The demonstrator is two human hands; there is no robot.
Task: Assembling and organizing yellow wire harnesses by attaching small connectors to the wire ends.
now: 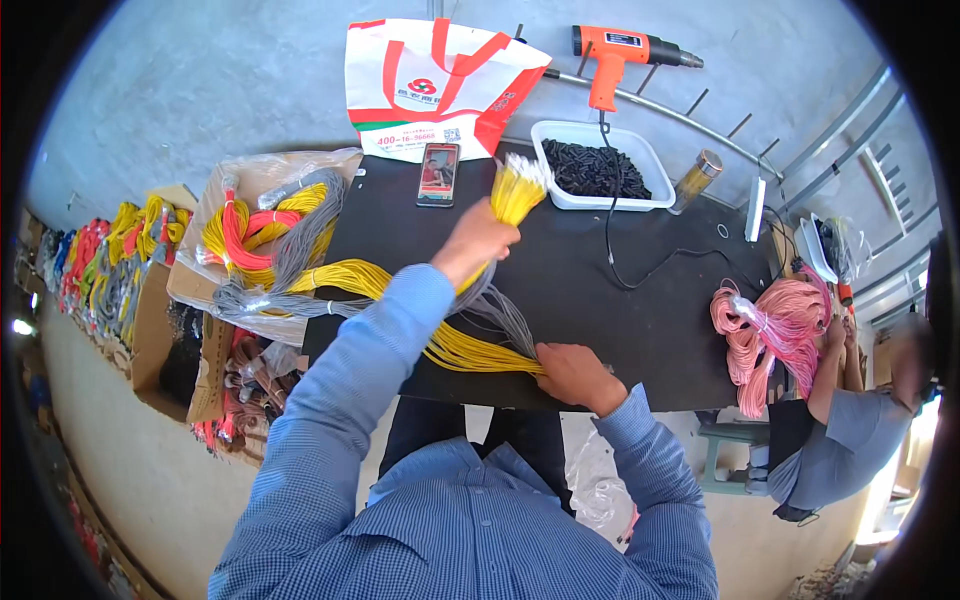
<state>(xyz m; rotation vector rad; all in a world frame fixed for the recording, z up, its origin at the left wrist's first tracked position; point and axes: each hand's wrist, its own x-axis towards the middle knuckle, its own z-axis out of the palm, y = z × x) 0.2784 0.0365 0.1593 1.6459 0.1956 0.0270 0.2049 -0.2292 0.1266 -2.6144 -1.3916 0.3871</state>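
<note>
I see the left hand [478, 245] clenched round white-tipped yellow wires [518, 195] at upper centre, left arm [370, 350] stretched diagonally upward; the right hand [580, 378], its elbow bent, grips a yellow strand bundle [480, 350] right of centre.

Yellow wires [480, 350], bunched at white tips, and gray wires [497, 312] cross the black table [640, 325].

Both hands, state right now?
Left hand: closed, holding a yellow wire bundle below its white tips.
Right hand: closed, holding yellow wires.
</note>
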